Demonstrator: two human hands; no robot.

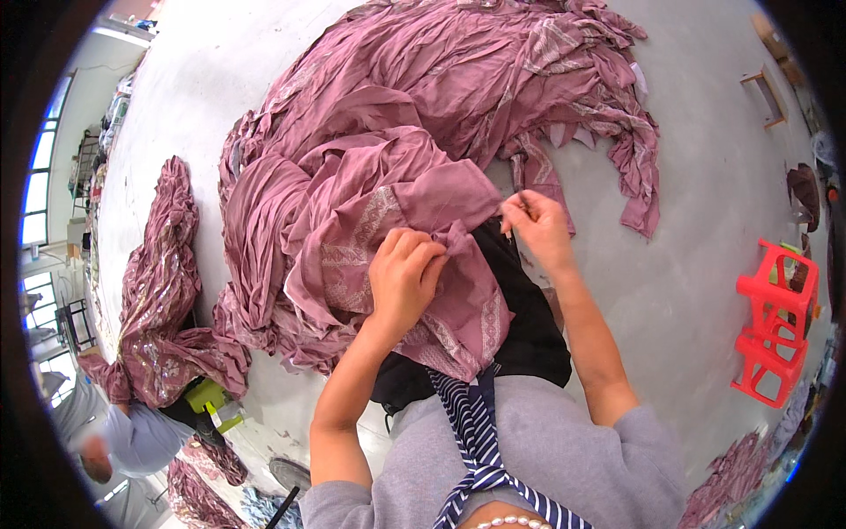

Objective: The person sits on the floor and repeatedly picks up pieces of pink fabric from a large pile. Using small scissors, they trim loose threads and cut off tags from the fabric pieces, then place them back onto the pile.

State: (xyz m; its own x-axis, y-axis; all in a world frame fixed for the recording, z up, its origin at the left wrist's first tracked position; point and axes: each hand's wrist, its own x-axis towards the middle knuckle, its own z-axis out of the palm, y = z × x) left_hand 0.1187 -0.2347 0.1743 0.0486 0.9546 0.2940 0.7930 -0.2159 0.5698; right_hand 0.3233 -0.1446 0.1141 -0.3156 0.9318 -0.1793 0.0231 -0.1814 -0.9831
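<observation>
Left hand [404,275] fisted on mauve cloth [388,203]; right hand [536,222] pinching edge

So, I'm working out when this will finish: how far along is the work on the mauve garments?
Possibly done: a smaller heap lies apart at the left, though I can't tell. In hand: the left hand grips one mauve garment while the right hand pinches its edge. Left, apparently: the large pile spread on the floor ahead, so most seems to remain.

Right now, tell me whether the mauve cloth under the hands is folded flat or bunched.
Bunched: the mauve cloth lies in crumpled folds, gathered under the left hand.
</observation>
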